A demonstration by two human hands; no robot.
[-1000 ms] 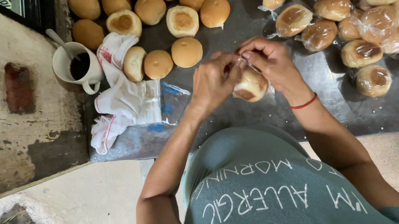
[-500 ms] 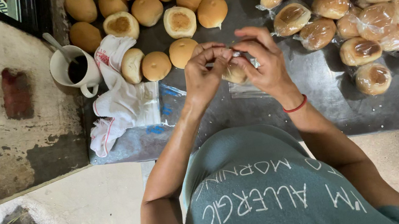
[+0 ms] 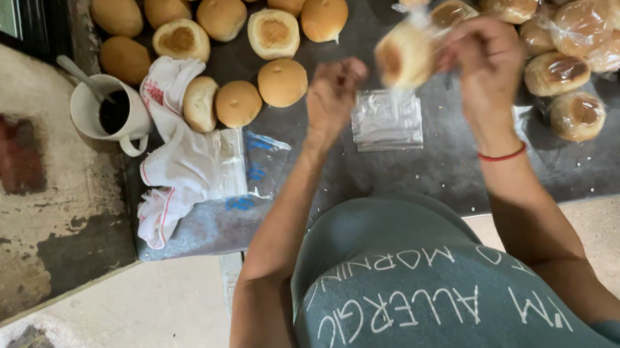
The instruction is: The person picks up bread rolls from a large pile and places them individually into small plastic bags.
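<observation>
Fingers of the right hand [image 3: 486, 60] are closed on a round, golden-brown bread bun in a clear plastic bag [image 3: 408, 53], held blurred above the dark metal table [image 3: 447, 171]. The left hand [image 3: 333, 96] is curled into a loose fist just beside the bun; whether it touches the bag I cannot tell. Below them a stack of flat clear plastic bags [image 3: 387, 119] lies on the table. Unwrapped buns [image 3: 283, 82] sit to the left, bagged buns [image 3: 580, 27] to the right, and a white mug of dark drink [image 3: 107, 113] stands beside a white cloth [image 3: 183, 159].
</observation>
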